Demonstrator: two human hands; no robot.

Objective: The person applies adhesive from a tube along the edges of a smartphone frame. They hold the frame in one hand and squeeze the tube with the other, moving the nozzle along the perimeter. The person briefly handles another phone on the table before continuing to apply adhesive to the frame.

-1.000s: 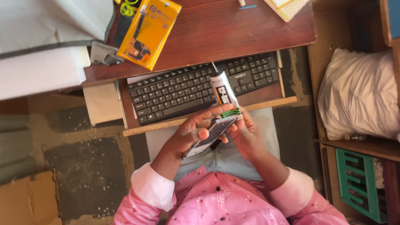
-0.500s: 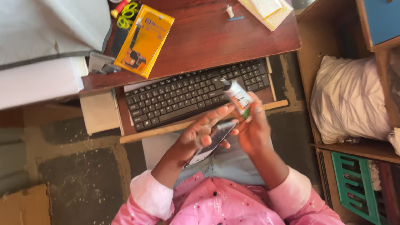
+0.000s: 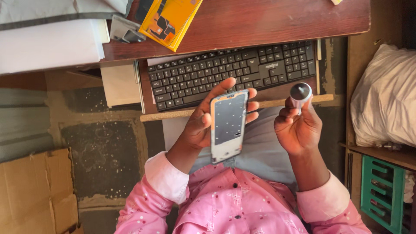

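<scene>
My left grip (image 3: 203,123) is curled shut around the phone frame (image 3: 228,125), holding it upright above my lap. My right grip (image 3: 299,123) pinches the small tube (image 3: 300,93), just right of the frame. I judge a loose pinch could drop the tube toward the keyboard (image 3: 229,71) beyond.
</scene>
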